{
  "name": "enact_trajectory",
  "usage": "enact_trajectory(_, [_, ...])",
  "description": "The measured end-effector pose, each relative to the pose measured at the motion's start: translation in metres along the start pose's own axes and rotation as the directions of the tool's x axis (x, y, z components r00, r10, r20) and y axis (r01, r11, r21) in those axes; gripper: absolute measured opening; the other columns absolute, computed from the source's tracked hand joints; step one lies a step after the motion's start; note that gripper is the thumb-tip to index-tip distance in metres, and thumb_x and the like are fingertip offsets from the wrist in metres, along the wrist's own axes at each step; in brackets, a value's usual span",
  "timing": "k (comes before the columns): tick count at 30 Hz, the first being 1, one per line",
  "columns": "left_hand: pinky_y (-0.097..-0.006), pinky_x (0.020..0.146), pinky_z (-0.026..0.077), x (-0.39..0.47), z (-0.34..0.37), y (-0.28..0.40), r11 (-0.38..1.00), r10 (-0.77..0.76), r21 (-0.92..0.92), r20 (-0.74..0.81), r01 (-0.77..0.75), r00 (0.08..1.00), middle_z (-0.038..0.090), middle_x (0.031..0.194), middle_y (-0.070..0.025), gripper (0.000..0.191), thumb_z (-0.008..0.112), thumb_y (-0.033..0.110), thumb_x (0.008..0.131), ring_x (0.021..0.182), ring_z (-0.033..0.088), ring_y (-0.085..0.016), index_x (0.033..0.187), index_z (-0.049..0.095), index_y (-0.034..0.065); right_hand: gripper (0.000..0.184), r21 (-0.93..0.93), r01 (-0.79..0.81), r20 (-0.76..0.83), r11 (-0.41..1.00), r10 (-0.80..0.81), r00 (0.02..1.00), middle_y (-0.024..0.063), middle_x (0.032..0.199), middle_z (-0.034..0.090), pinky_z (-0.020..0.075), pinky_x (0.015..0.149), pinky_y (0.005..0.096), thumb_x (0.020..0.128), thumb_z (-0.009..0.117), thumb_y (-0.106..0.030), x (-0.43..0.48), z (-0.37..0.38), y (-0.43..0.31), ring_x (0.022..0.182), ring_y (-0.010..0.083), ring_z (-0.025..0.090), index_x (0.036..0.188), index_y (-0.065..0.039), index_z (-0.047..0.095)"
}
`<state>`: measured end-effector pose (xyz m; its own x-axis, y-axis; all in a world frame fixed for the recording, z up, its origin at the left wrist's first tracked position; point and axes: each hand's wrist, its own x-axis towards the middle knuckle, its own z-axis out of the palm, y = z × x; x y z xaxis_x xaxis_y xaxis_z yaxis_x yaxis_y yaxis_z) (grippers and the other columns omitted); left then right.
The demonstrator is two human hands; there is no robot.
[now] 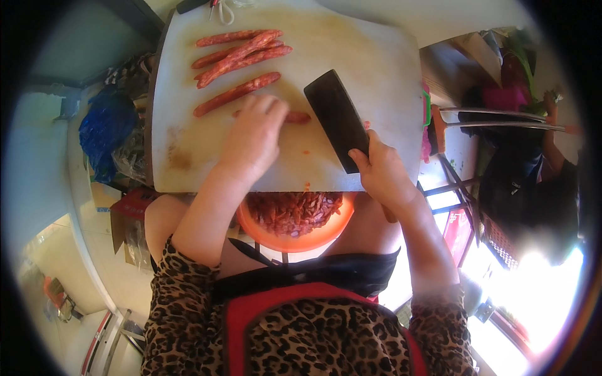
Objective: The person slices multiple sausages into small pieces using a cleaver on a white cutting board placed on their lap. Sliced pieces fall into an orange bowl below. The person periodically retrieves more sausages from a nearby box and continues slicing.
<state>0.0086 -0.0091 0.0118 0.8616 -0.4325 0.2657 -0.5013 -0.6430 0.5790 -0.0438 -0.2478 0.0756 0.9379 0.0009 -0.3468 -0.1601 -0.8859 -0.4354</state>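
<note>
My left hand (pixel 256 134) is curled over a dried sausage (pixel 298 117) lying on the white cutting board (pixel 211 155). Both sausage ends show past the hand; the fingertips are hidden. In my right hand (pixel 385 167) is a cleaver with a broad dark blade (pixel 336 122), held above the board to the right of that sausage. Its wooden handle (pixel 389 214) sticks out below my palm. A single sausage (pixel 237 94) lies just beyond my left hand, and several more (pixel 242 56) are heaped farther back. Small red bits (pixel 306 152) dot the board near its front edge.
Under the board's front edge, an orange basin (pixel 324 242) holds sliced sausage (pixel 296 214) between my knees. A cord (pixel 226 14) lies at the far edge. Blue plastic bags (pixel 108 127) are on the left. Metal bars (pixel 498 117) and a person in dark clothing (pixel 512 174) are to the right.
</note>
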Motion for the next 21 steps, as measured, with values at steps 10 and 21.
enact_trajectory(10, [-0.0399, 0.089, 0.049, -0.015, 0.021, 0.028, 0.998, 0.067, 0.019, -0.099, -0.066, 0.993, 0.059, 0.102, -0.0079, 0.019, 0.064, 0.004, 0.073, 0.102, 0.055, -0.029, 0.092, 0.068, 0.0089, 0.023, -0.293, 0.111, 0.189, 0.950, -0.057, 0.980, 0.0251, 0.075, 0.065, 0.0503, 0.066, 0.0528, 0.097, 0.059, -0.019, -0.027, -0.037, -0.024, 0.072, 0.0474, 0.064, 0.109, -0.001, 0.053])
enact_trajectory(21, [-0.0410, 0.097, 0.043, -0.019, 0.021, 0.025, 0.999, 0.040, 0.029, -0.084, -0.037, 0.996, 0.059, 0.097, -0.0057, 0.009, 0.062, 0.018, 0.078, 0.104, 0.054, -0.025, 0.080, 0.069, 0.0138, 0.021, -0.248, 0.073, 0.230, 0.966, -0.015, 0.973, 0.0288, 0.077, 0.065, 0.0472, 0.065, 0.0560, 0.097, 0.057, -0.014, -0.022, -0.036, -0.043, 0.076, 0.0499, 0.064, 0.111, 0.001, 0.051])
